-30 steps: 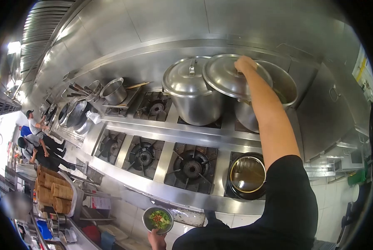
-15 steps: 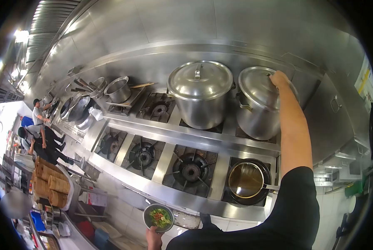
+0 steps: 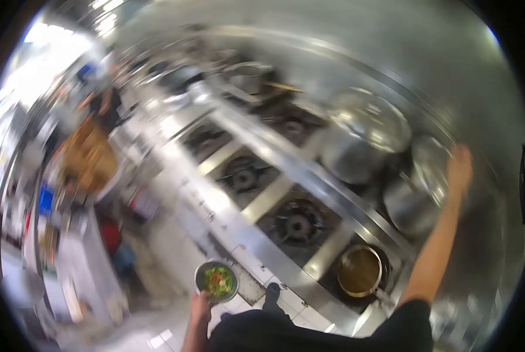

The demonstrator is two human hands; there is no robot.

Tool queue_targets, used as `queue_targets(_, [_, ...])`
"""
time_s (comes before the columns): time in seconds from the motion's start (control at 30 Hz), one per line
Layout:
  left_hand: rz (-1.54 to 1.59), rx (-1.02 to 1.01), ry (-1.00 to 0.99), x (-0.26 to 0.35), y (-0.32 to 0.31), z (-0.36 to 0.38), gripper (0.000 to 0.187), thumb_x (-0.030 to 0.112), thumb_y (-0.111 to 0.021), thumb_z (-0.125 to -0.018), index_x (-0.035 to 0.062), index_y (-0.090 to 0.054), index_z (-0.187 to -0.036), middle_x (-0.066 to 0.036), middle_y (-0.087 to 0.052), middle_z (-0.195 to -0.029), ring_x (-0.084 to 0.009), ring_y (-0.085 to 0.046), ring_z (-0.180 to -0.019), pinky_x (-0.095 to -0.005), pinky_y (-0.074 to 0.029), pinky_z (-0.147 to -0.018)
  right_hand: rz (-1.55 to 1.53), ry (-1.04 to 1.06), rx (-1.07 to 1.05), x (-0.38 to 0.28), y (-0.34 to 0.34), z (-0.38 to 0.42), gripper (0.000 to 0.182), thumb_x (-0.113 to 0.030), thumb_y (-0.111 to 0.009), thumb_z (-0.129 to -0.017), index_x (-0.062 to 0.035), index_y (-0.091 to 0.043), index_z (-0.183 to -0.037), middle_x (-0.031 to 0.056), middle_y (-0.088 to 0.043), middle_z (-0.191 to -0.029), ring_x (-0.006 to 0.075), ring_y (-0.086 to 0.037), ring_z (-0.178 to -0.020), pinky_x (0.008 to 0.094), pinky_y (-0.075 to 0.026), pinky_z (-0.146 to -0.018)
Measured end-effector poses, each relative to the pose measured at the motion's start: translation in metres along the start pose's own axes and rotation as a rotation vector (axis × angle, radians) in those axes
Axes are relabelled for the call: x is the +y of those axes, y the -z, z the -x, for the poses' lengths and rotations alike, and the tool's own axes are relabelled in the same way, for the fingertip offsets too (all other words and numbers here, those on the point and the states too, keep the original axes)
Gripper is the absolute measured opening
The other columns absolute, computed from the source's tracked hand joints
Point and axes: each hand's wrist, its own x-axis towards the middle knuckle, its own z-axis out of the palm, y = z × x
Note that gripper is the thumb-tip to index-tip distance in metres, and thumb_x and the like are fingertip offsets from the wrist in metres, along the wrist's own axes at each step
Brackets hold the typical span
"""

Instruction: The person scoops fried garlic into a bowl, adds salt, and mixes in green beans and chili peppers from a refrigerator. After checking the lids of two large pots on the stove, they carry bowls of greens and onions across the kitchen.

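My left hand (image 3: pixel 200 308) is closed on the rim of a metal bowl (image 3: pixel 233 291). Chopped greens with red and pale bits (image 3: pixel 218 280) lie in the bowl, which hangs over the floor in front of the range. At the right, my right hand (image 3: pixel 461 163) is closed at the lid (image 3: pixel 428 157) of a tall stockpot (image 3: pixel 404 202). Motion blur and my arm hide the lid's handle and part of its edge. A larger lidded stockpot (image 3: pixel 356 155) stands to the left of it.
A pan of brown liquid (image 3: pixel 359 271) sits on the nearest burner, its handle toward my right arm. Bare burners (image 3: pixel 297 227) run along the range. Steamer baskets (image 3: pixel 89 155) are stacked at the left. A blurred person (image 3: pixel 107 108) stands farther back.
My view has turned, so the range now slants and the stockpots appear farther right. My left hand still holds the bowl; my right hand stays at the same lid.
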Motion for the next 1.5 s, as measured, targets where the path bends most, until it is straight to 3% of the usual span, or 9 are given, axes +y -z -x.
queue_targets(0.07, [0.081, 0.059, 0.011, -0.023, 0.028, -0.007, 0.039, 0.008, -0.050, -0.087, 0.0017, -0.057, -0.125, -0.014, -0.068, -0.107, -0.0260, -0.068, -0.093, -0.0423, -0.058, -0.078, -0.409, -0.018, -0.054, -0.012, -0.011, 0.080, 0.038, -0.029, -0.054, -0.104, -0.0047, -0.061, -0.133, 0.0178, -0.067, -0.124, 0.0317, -0.064, -0.113, 0.0402, -0.047, -0.101])
queue_targets(0.1, [0.077, 0.063, 0.037, -0.038, 0.044, -0.011, 0.038, 0.009, -0.050, -0.089, 0.0032, -0.059, -0.125, -0.012, -0.069, -0.105, -0.0236, -0.068, -0.092, -0.0405, -0.057, -0.077, -0.140, 0.411, 0.123, 0.007, -0.040, 0.124, 0.040, -0.023, -0.055, -0.104, 0.0054, -0.058, -0.131, 0.0221, -0.064, -0.128, 0.0310, -0.062, -0.117, 0.0380, -0.048, -0.102])
queue_targets(0.13, [0.115, 0.103, 0.005, -0.033, 0.046, 0.000, 0.038, 0.012, -0.052, -0.089, 0.0046, -0.060, -0.125, -0.011, -0.069, -0.106, -0.0217, -0.068, -0.092, -0.0398, -0.056, -0.077, -0.496, 0.129, -0.080, -0.070, -0.020, 0.183, 0.039, -0.021, -0.053, -0.105, 0.0078, -0.057, -0.131, 0.0234, -0.064, -0.127, 0.0305, -0.062, -0.117, 0.0378, -0.047, -0.104])
queue_targets(0.23, [0.164, 0.192, -0.023, -0.050, 0.079, 0.022, 0.040, 0.013, -0.054, -0.086, 0.0045, -0.059, -0.125, -0.009, -0.068, -0.100, -0.0202, -0.066, -0.085, -0.0383, -0.054, -0.071, -0.648, 0.503, -0.125, -0.141, -0.080, 0.373, 0.016, -0.011, -0.060, -0.096, 0.0010, -0.069, -0.101, 0.0220, -0.068, -0.094, 0.0330, -0.064, -0.077, 0.0419, -0.053, -0.071])
queue_targets(0.3, [0.198, 0.226, -0.028, -0.071, 0.118, 0.036, 0.040, 0.012, -0.054, -0.085, 0.0038, -0.059, -0.124, -0.010, -0.067, -0.097, -0.0196, -0.065, -0.079, -0.0358, -0.054, -0.064, -0.729, 0.453, -0.944, -0.188, -0.077, 0.510, 0.030, -0.012, -0.060, -0.097, -0.0008, -0.062, -0.124, 0.0141, -0.066, -0.104, 0.0238, -0.063, -0.088, 0.0344, -0.052, -0.079])
queue_targets(0.5, [0.433, 0.432, -0.088, -0.127, 0.245, 0.110, 0.043, 0.013, -0.053, -0.085, 0.0036, -0.057, -0.126, -0.009, -0.065, -0.093, -0.0179, -0.062, -0.073, -0.0327, -0.053, -0.059, -0.854, 1.119, -1.700, -0.369, 0.142, 0.674, 0.045, -0.010, -0.066, -0.090, -0.0097, -0.057, -0.134, 0.0115, -0.060, -0.098, 0.0236, -0.062, -0.068, 0.0363, -0.052, -0.067])
queue_targets(0.73, [0.763, 0.828, -0.175, -0.224, 0.411, 0.214, 0.045, 0.014, -0.053, -0.087, 0.0034, -0.055, -0.131, -0.009, -0.064, -0.094, -0.0176, -0.063, -0.074, -0.0335, -0.053, -0.059, -0.530, 1.917, -1.614, -0.452, 0.210, 0.820, 0.056, -0.021, -0.070, -0.089, -0.0132, -0.051, -0.141, 0.0184, -0.060, -0.110, 0.0389, -0.063, -0.100, 0.0480, -0.052, -0.083])
queue_targets(0.93, [0.888, 1.214, -0.299, -0.253, 0.530, 0.302, 0.045, 0.009, -0.052, -0.088, 0.0002, -0.054, -0.132, -0.011, -0.067, -0.103, -0.0186, -0.065, -0.089, -0.0350, -0.054, -0.070, -0.636, 2.026, -1.581, -0.487, 0.234, 0.906, 0.052, -0.020, -0.069, -0.089, -0.0040, -0.053, -0.136, 0.0217, -0.064, -0.113, 0.0407, -0.062, -0.104, 0.0473, -0.051, -0.089])
queue_targets(1.5, [1.000, 1.156, -0.279, -0.228, 0.802, 0.323, 0.042, 0.009, -0.052, -0.089, 0.0042, -0.052, -0.130, -0.009, -0.065, -0.107, -0.0180, -0.065, -0.087, -0.0362, -0.056, -0.067, -0.621, 2.022, -1.849, -0.640, 0.382, 1.170, 0.063, -0.015, -0.072, -0.086, -0.0128, -0.049, -0.144, 0.0145, -0.065, -0.111, 0.0267, -0.065, -0.072, 0.0398, -0.054, -0.075])
